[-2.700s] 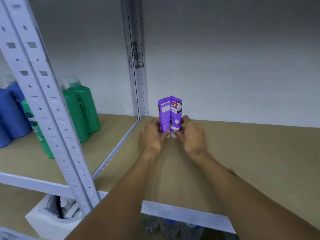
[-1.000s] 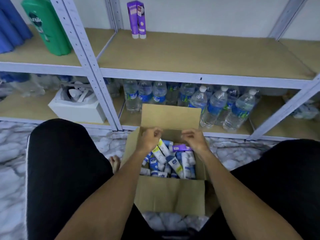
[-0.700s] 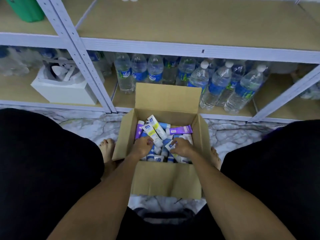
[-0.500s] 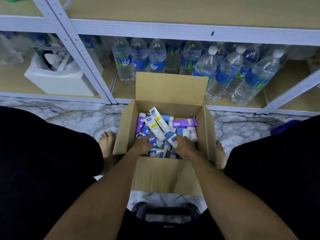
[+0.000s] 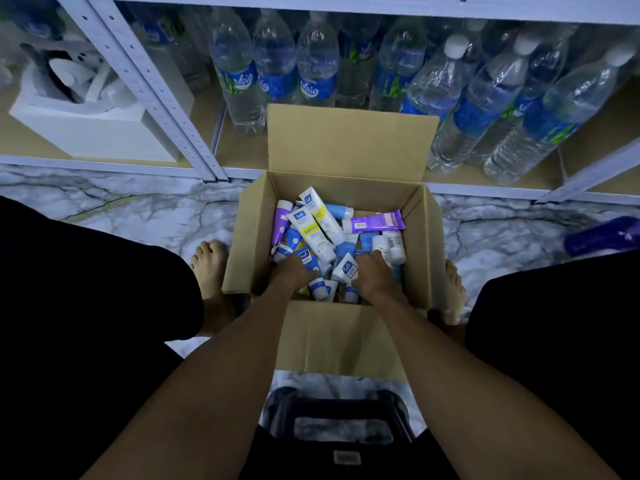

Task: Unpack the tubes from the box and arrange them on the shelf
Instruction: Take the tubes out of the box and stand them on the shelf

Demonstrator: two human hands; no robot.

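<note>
Both hands reach down into an open cardboard box (image 5: 247, 244). The left hand (image 5: 294, 271) and right hand (image 5: 374, 271) are side by side, fingers curled down into a loose heap of tubes (image 5: 313, 230). Whether either hand grips a tube cannot be told. The tubes, white, blue and purple, lie jumbled inside the box. The box sits on a marble floor (image 5: 138, 209) between the person's bare feet. Just beyond it is a low shelf (image 5: 581, 143) with water bottles (image 5: 239, 74) standing in a row.
</note>
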